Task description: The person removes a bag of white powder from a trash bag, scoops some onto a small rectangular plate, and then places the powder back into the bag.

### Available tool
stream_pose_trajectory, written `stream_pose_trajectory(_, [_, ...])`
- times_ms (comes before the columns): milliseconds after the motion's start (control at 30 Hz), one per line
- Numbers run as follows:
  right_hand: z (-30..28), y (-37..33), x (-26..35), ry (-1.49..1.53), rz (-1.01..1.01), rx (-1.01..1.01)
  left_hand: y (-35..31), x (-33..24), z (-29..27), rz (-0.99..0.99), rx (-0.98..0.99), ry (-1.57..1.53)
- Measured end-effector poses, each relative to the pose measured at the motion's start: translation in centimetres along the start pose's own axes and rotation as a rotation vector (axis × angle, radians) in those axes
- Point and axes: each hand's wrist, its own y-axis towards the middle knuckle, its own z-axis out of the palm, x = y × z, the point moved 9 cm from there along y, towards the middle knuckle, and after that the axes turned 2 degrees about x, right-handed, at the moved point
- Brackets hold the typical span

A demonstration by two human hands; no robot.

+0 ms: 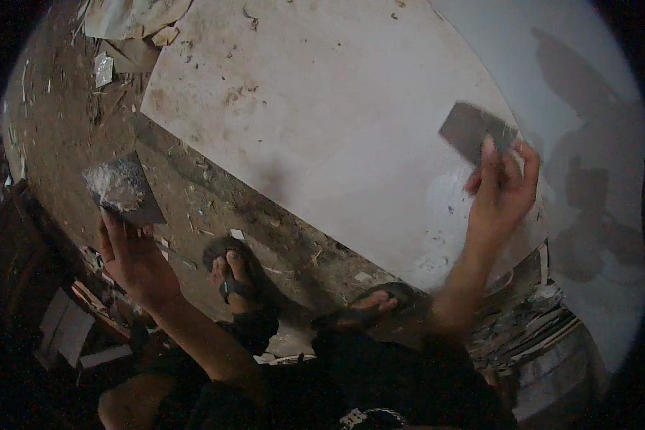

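My left hand (pixel 140 265) is closed on the near edge of a dark square plate (pixel 149 204), held up at the left. A rough heap of whitish putty-like stuff (pixel 118 183) lies on top of the plate. Over at the right, my right hand (pixel 505 183) grips a flat, dark rectangular scraper (pixel 467 130) by its edge, thumb on its face. The scraper is over the right part of a large white sheet (pixel 322 129) with brown stains and dark specks; whether they touch I cannot tell.
Dirt and scraps litter the brown floor (pixel 186 186). My sandalled feet (pixel 229 269) stand close to the sheet's near edge. A pale wall (pixel 588 107) with shadows rises at the right. Stacked thin strips (pixel 530 337) lie at lower right, and boards (pixel 64 326) at lower left.
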Motion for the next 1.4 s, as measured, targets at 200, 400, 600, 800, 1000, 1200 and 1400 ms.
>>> stream_pose_trajectory(200, [14.1,-9.1,5.1,-0.584,-0.338,0.778,-0.1,0.1,-0.6,0.025,0.005,0.009])
stream_pose_trajectory(400, [3.5,-0.6,0.8,-0.111,-0.128,0.092,-2.5,-1.1,4.3,-0.052,0.048,-0.012])
stream_pose_trajectory(600, [10.7,-12.6,2.8,-0.522,-0.334,0.746,-4.3,3.0,9.5,-0.14,0.188,-0.078])
stream_pose_trajectory(800, [1.5,-15.4,-5.2,-0.009,0.155,0.448,-8.0,4.2,16.6,-0.039,0.463,0.07])
stream_pose_trajectory(1000, [-2.8,-17.1,-6.1,-0.15,0.135,0.458,-11.1,0.6,19.6,0.281,0.417,0.282])
stream_pose_trajectory(1200, [-4.3,-18.6,-4.8,-0.09,0.013,0.302,-13.0,-2.4,21.3,0.725,0.452,0.47])
stream_pose_trajectory(1400, [-5.2,-18.3,-3.5,-0.091,-0.059,0.218,-13.9,-3.0,21.6,0.909,0.476,0.44])
